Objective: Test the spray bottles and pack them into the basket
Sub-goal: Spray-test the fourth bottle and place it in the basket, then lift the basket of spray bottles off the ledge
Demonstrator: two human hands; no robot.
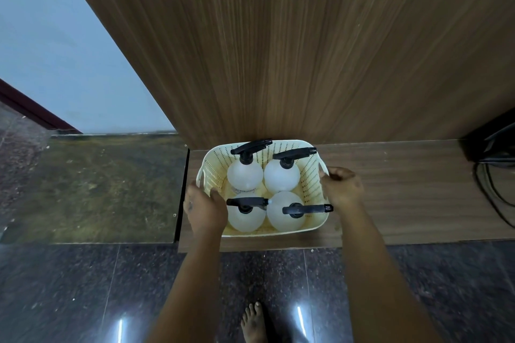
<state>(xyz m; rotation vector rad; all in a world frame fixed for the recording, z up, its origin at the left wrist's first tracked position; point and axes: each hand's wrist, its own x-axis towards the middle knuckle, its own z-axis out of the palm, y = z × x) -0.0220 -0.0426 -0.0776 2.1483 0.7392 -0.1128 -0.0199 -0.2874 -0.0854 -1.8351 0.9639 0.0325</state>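
Note:
A cream perforated plastic basket (309,175) sits on a low wooden ledge against a wood-panelled wall. Several translucent white spray bottles with black trigger heads stand upright inside it; one at the back left (244,175), one at the back right (281,177), one at the front right (284,213). My left hand (204,207) grips the basket's left rim, thumb inside by the front left bottle (246,217). My right hand (340,188) is closed on the right rim near its handle.
The wooden ledge (404,192) extends to the right, where black cables (493,192) and a dark device lie. A stone slab (97,186) lies left of the ledge. Dark polished floor tiles are below, with my bare foot (255,323) at the bottom.

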